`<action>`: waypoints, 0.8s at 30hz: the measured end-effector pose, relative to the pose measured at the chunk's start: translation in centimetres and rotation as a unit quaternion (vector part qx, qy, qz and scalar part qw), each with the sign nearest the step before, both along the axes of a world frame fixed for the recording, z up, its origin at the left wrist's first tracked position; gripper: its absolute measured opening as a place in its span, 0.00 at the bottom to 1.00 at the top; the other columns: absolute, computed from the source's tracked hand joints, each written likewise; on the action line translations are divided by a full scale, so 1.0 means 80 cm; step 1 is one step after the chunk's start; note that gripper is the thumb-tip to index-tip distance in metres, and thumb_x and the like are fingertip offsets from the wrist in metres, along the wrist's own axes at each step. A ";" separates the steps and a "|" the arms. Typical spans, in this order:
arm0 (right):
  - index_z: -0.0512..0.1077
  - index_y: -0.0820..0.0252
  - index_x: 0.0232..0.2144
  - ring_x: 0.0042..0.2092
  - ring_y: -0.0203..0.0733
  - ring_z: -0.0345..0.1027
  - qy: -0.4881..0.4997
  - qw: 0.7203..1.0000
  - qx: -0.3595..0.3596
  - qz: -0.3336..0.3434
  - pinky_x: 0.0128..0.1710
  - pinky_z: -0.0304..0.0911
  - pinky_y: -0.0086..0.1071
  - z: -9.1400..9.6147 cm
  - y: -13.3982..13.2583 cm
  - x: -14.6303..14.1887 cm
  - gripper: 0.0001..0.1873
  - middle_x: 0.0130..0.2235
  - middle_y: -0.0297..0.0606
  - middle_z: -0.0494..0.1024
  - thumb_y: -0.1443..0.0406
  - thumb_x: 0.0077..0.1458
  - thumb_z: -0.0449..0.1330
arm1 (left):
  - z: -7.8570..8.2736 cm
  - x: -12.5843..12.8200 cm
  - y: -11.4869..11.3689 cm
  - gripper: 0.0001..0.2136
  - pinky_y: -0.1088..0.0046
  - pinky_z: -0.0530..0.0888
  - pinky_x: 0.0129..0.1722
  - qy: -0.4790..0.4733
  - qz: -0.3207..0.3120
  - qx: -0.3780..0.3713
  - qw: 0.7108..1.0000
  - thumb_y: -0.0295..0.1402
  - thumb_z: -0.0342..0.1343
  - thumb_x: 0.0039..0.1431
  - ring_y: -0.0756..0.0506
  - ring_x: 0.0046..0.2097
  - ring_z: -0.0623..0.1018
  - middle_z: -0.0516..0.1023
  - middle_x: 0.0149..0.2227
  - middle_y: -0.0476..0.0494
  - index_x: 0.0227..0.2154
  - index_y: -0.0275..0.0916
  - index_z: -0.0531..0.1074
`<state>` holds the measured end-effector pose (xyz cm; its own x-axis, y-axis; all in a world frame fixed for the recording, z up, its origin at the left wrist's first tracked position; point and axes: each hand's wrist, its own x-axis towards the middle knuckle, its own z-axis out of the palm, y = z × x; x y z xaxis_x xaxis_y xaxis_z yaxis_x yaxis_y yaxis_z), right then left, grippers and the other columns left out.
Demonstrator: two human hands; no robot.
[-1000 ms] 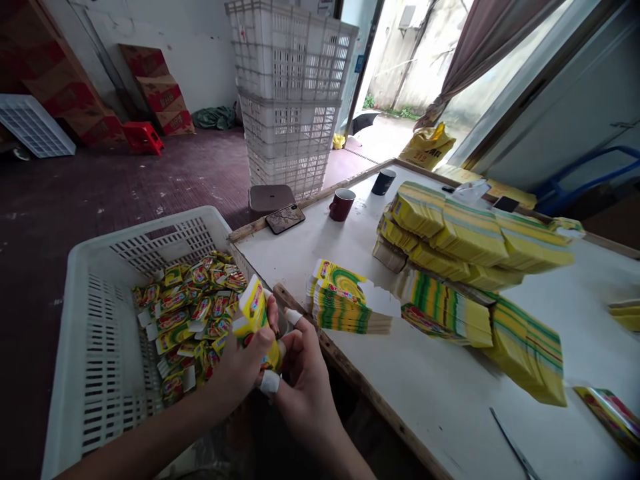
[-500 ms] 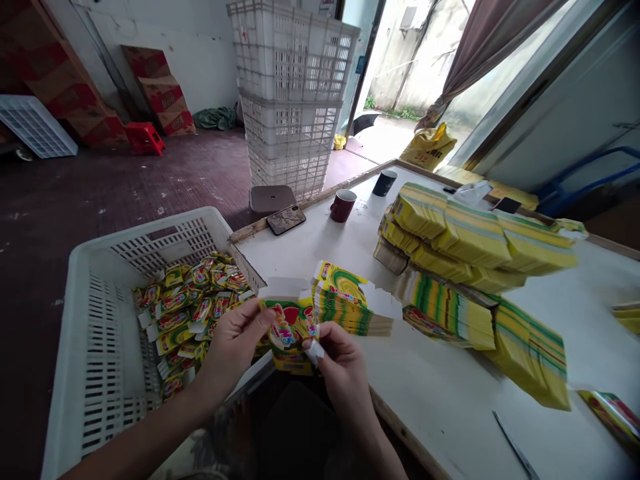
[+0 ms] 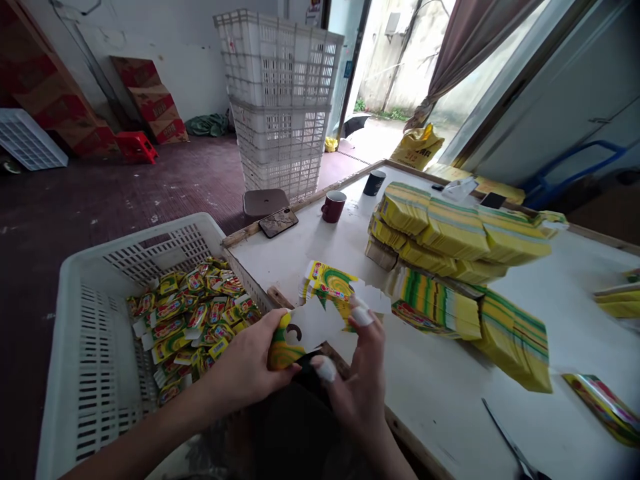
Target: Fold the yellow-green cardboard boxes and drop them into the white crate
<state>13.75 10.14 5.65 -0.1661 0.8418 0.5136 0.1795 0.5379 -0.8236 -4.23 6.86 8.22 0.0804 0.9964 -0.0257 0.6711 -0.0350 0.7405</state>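
My left hand (image 3: 250,367) grips the yellow-green end of a flat printed carton blank (image 3: 305,333), held over the table's near edge with its white inner side up. My right hand (image 3: 357,380), with white tape on the fingertips, holds the blank's other side with spread fingers. Just behind the blank, a short stack of the same flat blanks (image 3: 327,287) lies on the white table (image 3: 450,387). To the left stands a white plastic crate (image 3: 90,347) holding several folded small cartons (image 3: 193,313).
Large bundles of yellow-green flat blanks (image 3: 460,267) are piled on the table's middle and right. A phone (image 3: 278,221), a maroon mug (image 3: 333,206) and a dark cup (image 3: 374,182) sit at the far corner. Scissors (image 3: 510,440) lie near right. Stacked white crates (image 3: 280,107) stand beyond.
A second ago my hands held a folded carton beside the crate. Since then they have taken up a flat blank, and it has been turned so its white side faces up.
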 end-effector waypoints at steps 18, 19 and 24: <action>0.73 0.53 0.48 0.51 0.49 0.69 0.392 0.758 -0.450 0.264 0.52 0.63 0.40 -0.016 -0.002 -0.053 0.24 0.46 0.40 0.78 0.52 0.50 0.66 | -0.023 -0.006 0.001 0.26 0.68 0.74 0.39 0.120 -0.010 0.228 0.966 0.32 0.59 0.54 0.41 0.42 0.75 0.68 0.46 0.41 0.53 0.43 0.53; 0.73 0.54 0.49 0.50 0.49 0.69 0.379 0.762 -0.460 0.254 0.53 0.62 0.40 -0.014 0.000 -0.053 0.25 0.45 0.39 0.79 0.55 0.49 0.67 | -0.024 -0.005 0.001 0.24 0.68 0.74 0.37 0.127 -0.020 0.236 0.963 0.29 0.58 0.53 0.42 0.41 0.75 0.69 0.45 0.42 0.50 0.43 0.54; 0.70 0.58 0.52 0.51 0.51 0.69 0.299 0.789 -0.461 0.275 0.53 0.62 0.42 -0.003 0.008 -0.056 0.28 0.44 0.41 0.79 0.58 0.49 0.67 | -0.024 -0.002 -0.003 0.18 0.67 0.74 0.38 0.144 -0.029 0.204 0.968 0.23 0.53 0.50 0.41 0.41 0.76 0.69 0.40 0.44 0.42 0.43 0.54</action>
<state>9.29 10.82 5.38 -0.5962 0.7885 -0.1510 -0.4416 -0.4791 -0.7586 -4.41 6.61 6.28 0.1852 0.9223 0.3392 0.8351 -0.3296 0.4404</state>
